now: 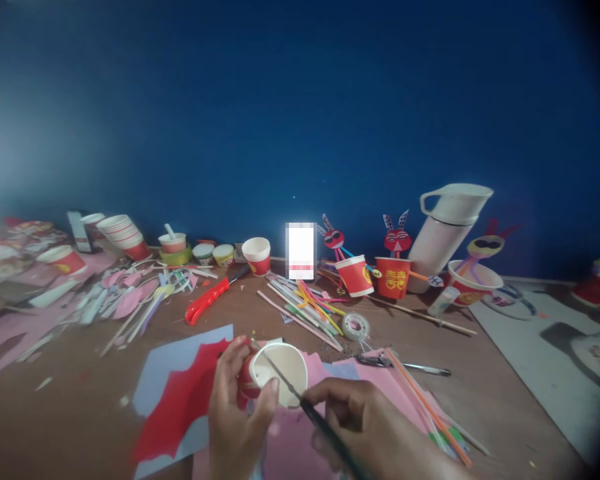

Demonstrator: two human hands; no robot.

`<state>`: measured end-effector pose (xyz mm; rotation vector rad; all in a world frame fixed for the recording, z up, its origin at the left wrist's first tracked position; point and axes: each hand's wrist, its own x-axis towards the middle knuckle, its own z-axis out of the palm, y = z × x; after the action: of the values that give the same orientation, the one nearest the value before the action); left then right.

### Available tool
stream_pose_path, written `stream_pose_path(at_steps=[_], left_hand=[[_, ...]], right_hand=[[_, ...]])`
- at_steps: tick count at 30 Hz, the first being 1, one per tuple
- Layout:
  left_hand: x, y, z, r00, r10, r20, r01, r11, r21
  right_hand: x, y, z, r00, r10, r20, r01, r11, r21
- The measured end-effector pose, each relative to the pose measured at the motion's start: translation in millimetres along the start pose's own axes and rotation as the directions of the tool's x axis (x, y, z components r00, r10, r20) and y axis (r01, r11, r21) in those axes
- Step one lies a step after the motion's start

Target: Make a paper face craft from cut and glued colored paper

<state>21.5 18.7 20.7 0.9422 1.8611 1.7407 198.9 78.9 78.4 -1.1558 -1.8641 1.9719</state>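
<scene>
The person's left hand [237,407] grips a red and white paper cup [295,363] just above the near middle of the table [500,400], fingers curled round the outside and thumb bent over the near rim, so the cup is pinched between them with its pale mouth tilted toward the camera. The right hand [355,417] has its thumb and fingers closed on a dark-handled tool [333,437], whose thin shaft slants across the cup's mouth toward the rim beside the left fingertips; whether its tip touches or pierces the wall cannot be told. Beneath the hands lie pink sheets [285,450], with a scalloped red paper [183,400] resting on a pale blue sheet [150,380] to the left. Farther back lie a red-handled knife [207,302], a loose bundle of straws [305,310] and a tape roll [363,323], with a pen [427,369] nearer on the right. A second cup [257,257] stands upright behind the knife. At the back right, three red cups carry figures with long ears, and a white jug [443,243] stands behind them, before a dark blue wall [280,113].
</scene>
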Motion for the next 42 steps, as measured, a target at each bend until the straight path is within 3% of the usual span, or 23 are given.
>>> stream_pose_path(at_steps=[2,3,7,13,21,25,28,30,33,34,36,38,39,40,42], left_hand=[[4.8,7.2,-0.2,0.995,-0.079,-0.059,0.069,0.986,-0.155],[7.6,9.9,-0.8,0.987,-0.151,-0.058,0.132,0.961,-0.243],[16.9,11.7,-3.6,0.927,-0.376,-0.001,0.336,0.829,-0.447],[16.6,7.9,-1.3,0.882,-0.466,0.062,0.426,0.737,-0.524],[3.7,2.1,-4.4,0.863,-0.504,0.033,0.444,0.725,-0.527],[2.1,-2.1,-8.1,0.9,-0.41,0.145,0.427,0.772,-0.47],[1.5,-2.8,-11.4,0.926,-0.31,0.215,0.372,0.848,-0.378],[-1.6,-0.1,-10.8,0.961,-0.195,0.195,0.246,0.927,-0.285],[-11.7,9.6,-2.6,0.989,0.098,0.109,-0.075,0.978,-0.194],[-15.8,13.7,1.2,0.975,0.21,0.068,-0.193,0.962,-0.194],[-23.5,21.5,7.2,0.907,0.419,-0.036,-0.417,0.888,-0.191],[-28.6,27.2,7.8,0.838,0.538,-0.089,-0.545,0.819,-0.18],[-29.8,28.8,5.7,0.829,0.552,-0.086,-0.558,0.811,-0.177],[-30.2,29.4,2.6,0.846,0.53,-0.049,-0.53,0.83,-0.175],[-28.9,27.5,-4.8,0.917,0.399,0.03,-0.39,0.908,-0.152]], right_hand=[[-3.9,1.5,-12.2,0.989,0.077,0.124,-0.094,0.986,0.14],[-6.5,1.5,-19.7,0.984,0.083,0.156,-0.104,0.986,0.132],[-17.1,-7.8,-44.8,0.989,0.085,0.121,-0.082,0.996,-0.032],[-17.9,-18.1,-49.3,1.0,0.019,0.011,-0.016,0.985,-0.17],[-15.3,-8.1,-47.5,0.995,-0.041,-0.087,0.02,0.972,-0.233],[-16.9,-8.5,-48.3,0.978,-0.082,-0.19,0.026,0.96,-0.277],[-17.8,-8.7,-47.4,0.973,-0.107,-0.203,0.037,0.947,-0.32],[-19.3,-9.8,-47.2,0.976,-0.101,-0.192,0.033,0.944,-0.327],[-24.8,-9.6,-52.8,0.972,-0.105,-0.209,0.033,0.947,-0.321],[-27.9,-7.5,-57.1,0.965,-0.123,-0.231,0.038,0.939,-0.341],[-36.5,1.8,-68.9,0.945,-0.164,-0.284,0.038,0.915,-0.402],[-48.3,17.5,-82.1,0.919,-0.18,-0.351,0.011,0.902,-0.433],[-54.8,26.9,-87.8,0.902,-0.174,-0.395,-0.008,0.908,-0.418],[-61.3,36.4,-91.8,0.881,-0.159,-0.446,-0.027,0.923,-0.383],[-71.5,53.3,-92.8,0.843,-0.111,-0.527,-0.045,0.961,-0.273]])
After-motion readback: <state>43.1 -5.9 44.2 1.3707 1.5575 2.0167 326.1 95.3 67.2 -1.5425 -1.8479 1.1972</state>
